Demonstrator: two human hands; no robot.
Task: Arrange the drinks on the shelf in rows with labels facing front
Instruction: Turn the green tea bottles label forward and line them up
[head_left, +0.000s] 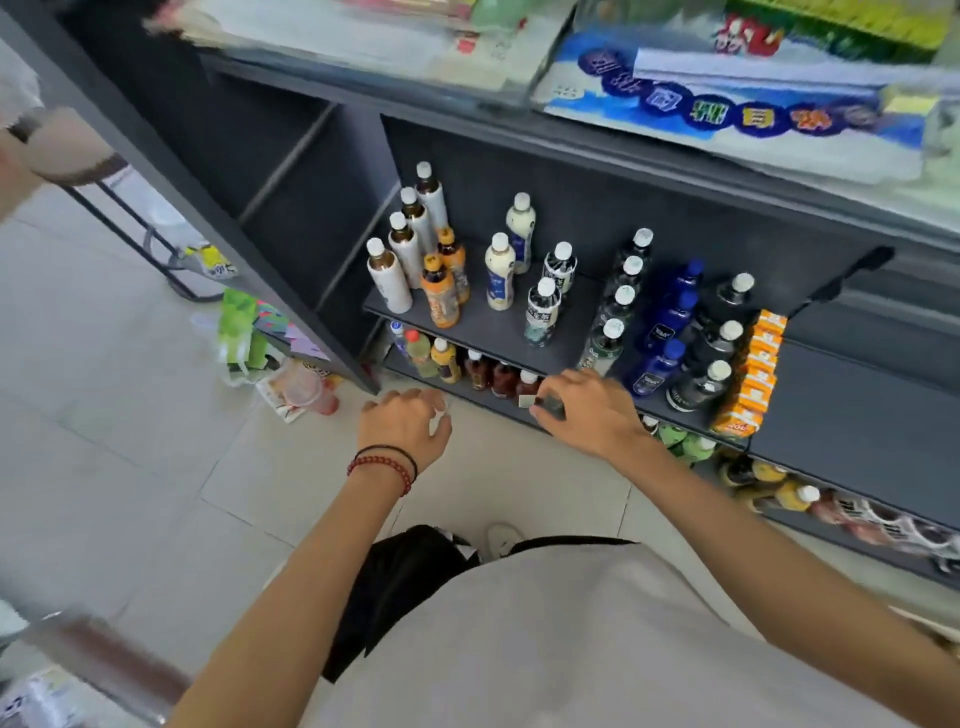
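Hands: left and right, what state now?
Left hand: fingers loosely curled, holding nothing.
Right hand: fingers grip a small dark object, blurred.

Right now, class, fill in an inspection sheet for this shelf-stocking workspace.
surface: dark grey shelf, partly filled.
job's things: white-sleeved bottles, orange bottles, cream bottles, blue bottles and black bottles stand in front-to-back rows.
clutter: orange cartons at the shelf's right end; plastic bags on the tiled floor.
grips: left hand curled, contents unclear; right hand holds a dark object at the shelf edge.
cables: nothing seen.
surroundings: lower bottles beneath; wrapped packs above.
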